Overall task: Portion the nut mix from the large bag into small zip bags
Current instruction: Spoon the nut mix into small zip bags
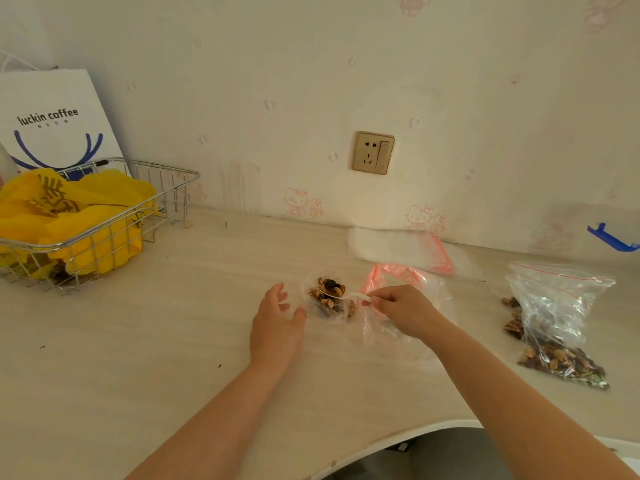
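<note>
A small clear zip bag (329, 308) stands open at the table's middle, partly filled with nut mix. My left hand (277, 323) cups its left side, fingers curled round the plastic. My right hand (401, 310) pinches the handle of a white plastic spoon (349, 296), whose bowl carries nuts over the bag's mouth. Under my right hand lies another clear bag with a pink zip strip (394, 275). The large bag of nut mix (554, 327) lies at the right, with nuts spread along its lower end.
A stack of small zip bags (408, 251) lies by the wall. A wire basket (104, 216) with yellow plastic bags stands at the left, a white paper bag (52, 116) behind it. A blue clip (611, 239) sits far right. The table's curved front edge (398, 441) is near me.
</note>
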